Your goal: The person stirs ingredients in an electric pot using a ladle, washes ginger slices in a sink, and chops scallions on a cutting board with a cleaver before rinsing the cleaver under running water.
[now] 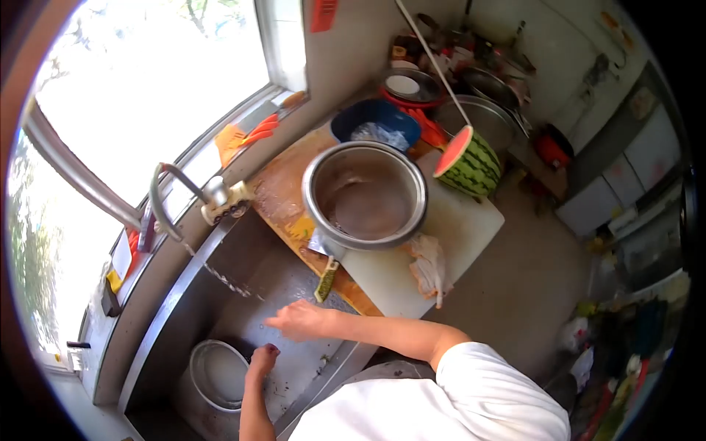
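Observation:
My right hand (300, 321) hangs over the steel sink (173, 309), fingers bent together and pointing left, with nothing visible in them. Lower and to its left, my left hand (265, 359) is closed, close to the right rim of a round metal bowl (200, 356) in the sink. The bowl holds whitish, cloudy contents. Water (228, 282) runs from the tap (220, 200) into the sink, to the left of my right hand. A green patterned knife handle or strip (326, 279) lies at the sink's edge.
A large steel pot (368, 234) stands on boards beside the sink. Near it are a white cutting board (467, 228), a cut watermelon (478, 165), a crumpled pale cloth (429, 266) and a blue basin (360, 117). Orange gloves (246, 137) lie on the windowsill.

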Action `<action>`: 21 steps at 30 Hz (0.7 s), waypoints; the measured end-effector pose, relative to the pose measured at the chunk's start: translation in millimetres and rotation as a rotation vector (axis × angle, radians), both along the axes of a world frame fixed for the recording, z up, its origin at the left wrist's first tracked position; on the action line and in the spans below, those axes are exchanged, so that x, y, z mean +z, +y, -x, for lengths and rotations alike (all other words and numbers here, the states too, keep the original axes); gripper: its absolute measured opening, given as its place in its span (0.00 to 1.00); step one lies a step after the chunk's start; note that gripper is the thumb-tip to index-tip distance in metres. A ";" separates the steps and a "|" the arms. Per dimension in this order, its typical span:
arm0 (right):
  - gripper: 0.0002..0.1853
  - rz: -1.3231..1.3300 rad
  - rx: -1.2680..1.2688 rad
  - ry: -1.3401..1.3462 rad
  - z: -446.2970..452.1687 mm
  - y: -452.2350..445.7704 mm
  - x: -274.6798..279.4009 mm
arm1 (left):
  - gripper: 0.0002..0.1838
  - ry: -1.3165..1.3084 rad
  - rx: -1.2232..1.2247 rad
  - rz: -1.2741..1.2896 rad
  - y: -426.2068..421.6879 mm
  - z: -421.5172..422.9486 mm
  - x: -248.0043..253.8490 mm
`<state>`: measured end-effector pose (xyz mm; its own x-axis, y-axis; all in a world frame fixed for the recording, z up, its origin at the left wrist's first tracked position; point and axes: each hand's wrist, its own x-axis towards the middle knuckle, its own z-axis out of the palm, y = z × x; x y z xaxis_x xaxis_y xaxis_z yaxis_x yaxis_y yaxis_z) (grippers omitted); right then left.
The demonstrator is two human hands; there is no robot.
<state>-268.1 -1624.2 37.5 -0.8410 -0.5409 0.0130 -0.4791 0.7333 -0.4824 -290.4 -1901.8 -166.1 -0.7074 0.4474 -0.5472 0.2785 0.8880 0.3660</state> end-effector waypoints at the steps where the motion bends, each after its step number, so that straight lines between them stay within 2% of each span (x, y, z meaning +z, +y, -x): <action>1: 0.09 0.211 -0.121 0.001 -13.3 -5.8 20.3 | 0.12 -0.031 0.109 -0.084 -5.4 0.3 4.2; 2: 0.10 0.424 -0.082 -0.102 -20.9 -5.3 33.3 | 0.12 -0.056 0.228 -0.172 -5.8 -2.2 9.3; 3: 0.10 0.636 -0.033 -0.195 -23.2 -1.2 46.9 | 0.11 -0.286 0.478 -0.282 27.5 -5.8 94.1; 4: 0.11 0.845 0.022 -0.284 -24.9 4.6 56.1 | 0.09 -0.435 0.558 -0.457 28.6 -2.3 118.1; 5: 0.14 0.914 0.079 -0.369 -29.8 11.3 56.7 | 0.09 -0.616 0.707 -0.720 24.6 2.1 124.6; 6: 0.15 0.728 0.032 -0.205 -40.1 23.4 50.3 | 0.10 -0.814 0.862 -0.966 20.8 6.5 130.9; 7: 0.16 0.543 -0.019 -0.052 -53.6 35.0 39.0 | 0.09 -0.735 0.827 -0.897 7.6 9.4 112.4; 8: 0.17 0.351 -0.072 0.102 -64.4 50.9 29.5 | 0.09 -0.338 0.481 -0.448 -20.2 9.0 78.2; 9: 0.18 0.157 -0.095 0.091 -75.3 70.4 25.0 | 0.08 0.187 -0.041 0.207 -49.9 6.0 42.3; 10: 0.18 0.256 -0.129 0.058 -94.2 94.1 31.7 | 0.08 0.376 -0.225 0.492 -65.0 1.7 20.1; 12: 0.17 0.458 -0.209 0.019 -133.0 158.3 49.1 | 0.08 0.157 0.388 0.113 -0.3 -23.5 96.6; 14: 0.18 0.554 -0.354 -0.057 -173.9 214.3 53.5 | 0.07 0.115 0.482 -0.068 34.5 -39.8 135.1; 16: 0.17 0.640 -0.472 -0.053 -212.8 272.4 56.5 | 0.06 -0.334 0.761 -0.451 67.4 -52.3 175.2; 18: 0.17 0.744 -0.585 -0.011 -260.7 318.3 50.1 | 0.07 -0.337 0.622 -0.385 -33.7 -12.4 75.7; 21: 0.16 0.717 -0.771 -0.055 -327.0 385.2 31.4 | 0.10 0.040 0.713 -0.639 -9.5 33.0 84.8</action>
